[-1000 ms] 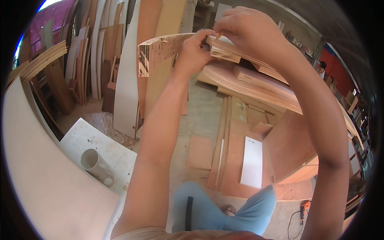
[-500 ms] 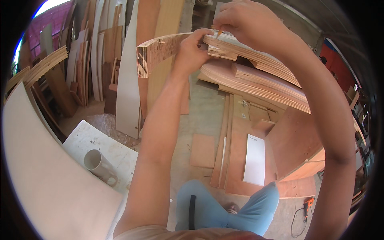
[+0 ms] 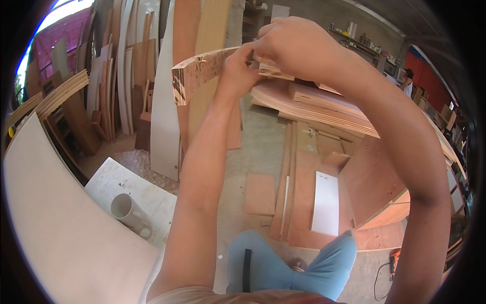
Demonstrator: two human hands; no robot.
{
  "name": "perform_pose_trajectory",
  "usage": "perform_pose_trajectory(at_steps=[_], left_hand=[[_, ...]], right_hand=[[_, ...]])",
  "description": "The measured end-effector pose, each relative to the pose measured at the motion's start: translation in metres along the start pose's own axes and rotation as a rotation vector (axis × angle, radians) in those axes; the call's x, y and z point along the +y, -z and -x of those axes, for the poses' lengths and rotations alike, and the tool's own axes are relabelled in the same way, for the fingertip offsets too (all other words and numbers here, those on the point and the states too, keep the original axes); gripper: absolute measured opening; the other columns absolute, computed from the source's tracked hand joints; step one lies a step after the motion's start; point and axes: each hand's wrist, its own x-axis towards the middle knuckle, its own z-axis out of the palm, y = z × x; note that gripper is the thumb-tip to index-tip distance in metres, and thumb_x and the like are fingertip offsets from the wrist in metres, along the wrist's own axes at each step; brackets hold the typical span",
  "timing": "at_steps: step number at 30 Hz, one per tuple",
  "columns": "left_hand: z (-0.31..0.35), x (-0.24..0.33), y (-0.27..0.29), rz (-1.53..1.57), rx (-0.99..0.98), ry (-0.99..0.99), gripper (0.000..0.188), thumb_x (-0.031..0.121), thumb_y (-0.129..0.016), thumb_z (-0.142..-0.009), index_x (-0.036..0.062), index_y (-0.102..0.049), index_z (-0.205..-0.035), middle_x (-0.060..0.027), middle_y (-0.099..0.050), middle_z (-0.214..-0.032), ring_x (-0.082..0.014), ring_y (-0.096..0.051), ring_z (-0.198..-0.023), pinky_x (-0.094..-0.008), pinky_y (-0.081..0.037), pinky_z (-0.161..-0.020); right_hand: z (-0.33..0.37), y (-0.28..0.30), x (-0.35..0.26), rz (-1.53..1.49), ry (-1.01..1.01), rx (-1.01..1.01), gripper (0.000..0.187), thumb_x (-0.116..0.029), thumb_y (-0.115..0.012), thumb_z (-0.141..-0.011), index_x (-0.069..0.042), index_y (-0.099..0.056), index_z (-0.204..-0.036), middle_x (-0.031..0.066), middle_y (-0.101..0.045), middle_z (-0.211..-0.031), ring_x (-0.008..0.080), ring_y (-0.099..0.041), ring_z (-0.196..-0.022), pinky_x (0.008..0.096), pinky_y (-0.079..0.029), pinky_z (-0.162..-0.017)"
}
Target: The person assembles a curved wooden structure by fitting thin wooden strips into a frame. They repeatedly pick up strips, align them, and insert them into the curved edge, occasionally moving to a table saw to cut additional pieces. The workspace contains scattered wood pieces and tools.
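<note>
At the upper middle, my left hand (image 3: 238, 72) is closed on a curved plywood strip (image 3: 202, 73), near where it meets a layered plywood piece (image 3: 276, 72). Close beside it, my right hand (image 3: 293, 44) bends over that layered piece with curled fingers. A pencil showed in these fingers in the earlier frame; now the hand hides it. Beneath both hands lie more plywood pieces with rounded, layered edges (image 3: 314, 109). My right forearm covers part of them.
At left, a grey-white mug (image 3: 124, 207) stands on a white, stained surface (image 3: 147, 185) beside a large pale curved panel (image 3: 66, 218). Boards (image 3: 164, 101) lean behind. Below right are a plywood box (image 3: 374, 177), a white sheet (image 3: 325, 202) and an orange power tool (image 3: 395, 263). Another person (image 3: 407, 83) is far right.
My right hand has moved left and lower, close against my left hand, and the pencil is now out of sight. The view has shifted slightly, bringing the back shelf and another person into sight.
</note>
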Motion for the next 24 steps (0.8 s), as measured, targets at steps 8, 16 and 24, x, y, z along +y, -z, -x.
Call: perform_pose_trajectory(at_steps=[8, 16, 24], left_hand=[[-0.003, -0.009, -0.004, 0.113, 0.022, -0.021, 0.043, 0.007, -0.079, -0.082, 0.0078, -0.067, -0.123, -0.0102, -0.076, -0.102, -0.0191, -0.072, -0.092, -0.0325, -0.056, -0.083], [-0.001, -0.007, -0.003, 0.051, 0.010, -0.053, 0.041, 0.005, -0.076, -0.085, 0.0072, -0.065, -0.125, -0.0107, -0.075, -0.105, -0.0189, -0.072, -0.094, -0.0324, -0.057, -0.083], [-0.001, 0.001, -0.002, 0.109, -0.018, 0.018, 0.045, 0.008, -0.080, -0.084, 0.0074, -0.066, -0.126, -0.0092, -0.074, -0.109, -0.0171, -0.070, -0.102, -0.0320, -0.055, -0.089]], right_hand=[[-0.003, 0.008, 0.001, -0.054, -0.066, 0.147, 0.010, -0.011, -0.067, -0.083, -0.009, -0.076, -0.087, 0.0070, -0.069, -0.088, 0.0302, -0.067, -0.089, 0.0435, -0.053, -0.076], [-0.001, -0.010, 0.003, -0.047, -0.111, -0.007, 0.012, -0.014, -0.068, -0.083, -0.010, -0.077, -0.090, 0.0071, -0.069, -0.088, 0.0304, -0.068, -0.089, 0.0440, -0.054, -0.078], [0.000, -0.008, 0.005, -0.019, -0.077, -0.007, 0.033, -0.007, -0.063, -0.084, -0.022, -0.081, -0.108, 0.0108, -0.075, -0.098, 0.0327, -0.072, -0.092, 0.0426, -0.060, -0.076]])
